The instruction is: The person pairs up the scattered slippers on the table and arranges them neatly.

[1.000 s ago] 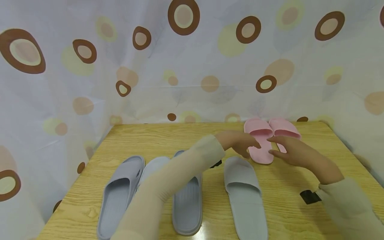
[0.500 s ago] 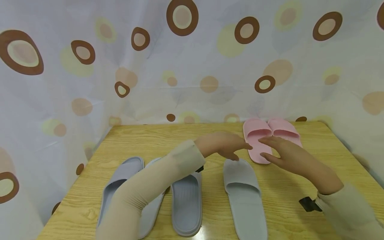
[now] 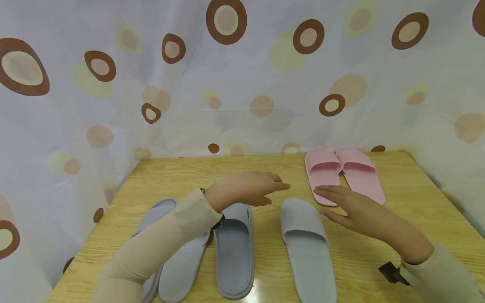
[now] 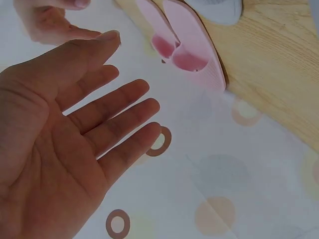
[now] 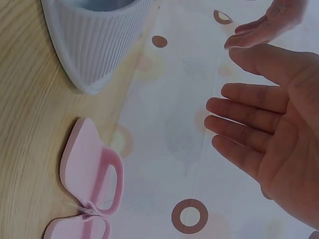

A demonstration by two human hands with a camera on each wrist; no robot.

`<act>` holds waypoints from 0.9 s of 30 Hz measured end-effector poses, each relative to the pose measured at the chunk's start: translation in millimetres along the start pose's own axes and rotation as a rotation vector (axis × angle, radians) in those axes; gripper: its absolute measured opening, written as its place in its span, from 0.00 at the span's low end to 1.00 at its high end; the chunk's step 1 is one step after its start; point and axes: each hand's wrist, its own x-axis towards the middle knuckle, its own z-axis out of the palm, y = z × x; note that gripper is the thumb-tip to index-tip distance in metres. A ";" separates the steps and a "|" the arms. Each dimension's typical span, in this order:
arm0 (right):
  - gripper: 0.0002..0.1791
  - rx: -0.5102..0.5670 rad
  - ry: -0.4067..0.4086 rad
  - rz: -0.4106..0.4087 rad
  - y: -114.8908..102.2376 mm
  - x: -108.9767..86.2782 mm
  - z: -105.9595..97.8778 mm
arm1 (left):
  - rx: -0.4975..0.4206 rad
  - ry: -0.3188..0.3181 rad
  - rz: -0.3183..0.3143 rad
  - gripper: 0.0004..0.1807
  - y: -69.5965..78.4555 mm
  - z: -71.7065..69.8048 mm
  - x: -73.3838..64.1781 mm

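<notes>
A pair of pink slippers (image 3: 323,168) lies side by side at the table's back right. My right hand (image 3: 354,210) hovers in front of them, fingers extended and nothing held; its fingertips overlap the left pink slipper in the head view. In the air above the grey-blue slipper (image 3: 235,256) is my left hand (image 3: 248,189), its fingers straight and its palm bare in the left wrist view. Between the two hands lies a single pale grey slipper (image 3: 308,252). Another pale slipper (image 3: 182,269) and a grey-blue one (image 3: 161,210) are partly hidden by my left sleeve.
The wooden table (image 3: 182,172) carries all the slippers. A white curtain (image 3: 235,84) with brown and beige circles stands behind it and along both sides. A black strap piece (image 3: 392,272) hangs at my right cuff.
My left hand has moved left, away from the pink slippers. My right hand has dropped slightly and drifted left, uncovering more of the right pink slipper.
</notes>
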 end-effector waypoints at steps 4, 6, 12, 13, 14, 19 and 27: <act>0.25 -0.011 0.024 -0.037 -4.4 -3.5 4.5 | -0.011 0.044 -0.009 0.33 -5.2 4.2 -21.3; 0.26 -0.007 0.028 -0.062 -4.1 -4.4 7.4 | -0.022 0.059 -0.018 0.34 -8.1 6.2 -31.4; 0.26 -0.012 0.037 -0.100 -2.0 -9.6 17.3 | -0.050 0.099 -0.044 0.32 -12.7 11.6 -57.1; 0.26 -0.010 0.033 -0.099 -3.2 -10.3 18.3 | -0.054 0.100 -0.054 0.32 -13.0 13.7 -60.9; 0.25 -0.009 0.033 -0.100 -4.8 -11.3 19.2 | -0.057 0.097 -0.064 0.32 -13.4 16.3 -64.3; 0.25 0.011 0.048 -0.140 -8.4 -13.8 25.1 | -0.061 0.103 -0.088 0.33 -14.8 30.0 -78.7; 0.24 0.048 0.032 -0.242 -18.3 -17.9 37.8 | -0.123 0.168 -0.065 0.33 -13.3 54.3 -98.3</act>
